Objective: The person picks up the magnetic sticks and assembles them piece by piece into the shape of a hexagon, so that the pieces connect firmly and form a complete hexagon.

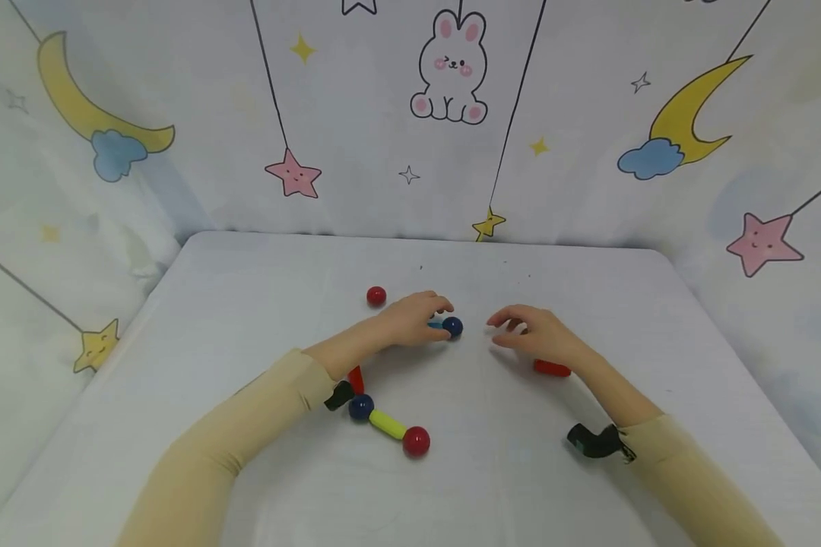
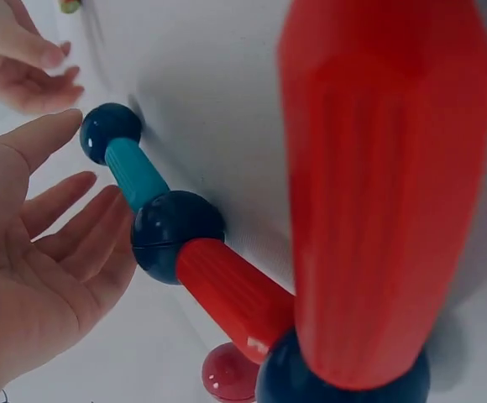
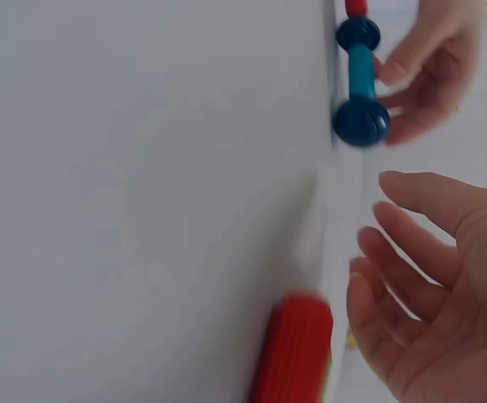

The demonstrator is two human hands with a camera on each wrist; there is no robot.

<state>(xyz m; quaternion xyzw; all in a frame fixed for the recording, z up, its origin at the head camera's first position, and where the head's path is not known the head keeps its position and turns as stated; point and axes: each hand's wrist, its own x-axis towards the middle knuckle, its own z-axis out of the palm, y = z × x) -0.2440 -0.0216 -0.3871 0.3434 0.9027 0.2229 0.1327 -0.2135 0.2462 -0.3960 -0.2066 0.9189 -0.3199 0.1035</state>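
Note:
My left hand (image 1: 417,317) reaches over a chain of balls and rods, fingers loosely bent beside a teal rod (image 2: 136,172). A dark blue end ball (image 1: 453,327) sits near its fingertips. Further along come another blue ball (image 2: 178,237) and a red rod (image 2: 237,294). Under the left forearm the chain partly hides, then shows a red rod (image 1: 356,380), a blue ball (image 1: 361,408), a yellow-green rod (image 1: 386,424) and a red ball (image 1: 416,441). My right hand (image 1: 537,332) hovers apart from the end ball, fingers spread and slightly bent, holding nothing.
A loose red rod (image 1: 551,368) lies below the right hand. Beyond the left wrist is a separate red ball (image 1: 376,296). All this is on a white-covered table (image 1: 492,486), with a patterned cloth (image 1: 376,91) hanging behind it.

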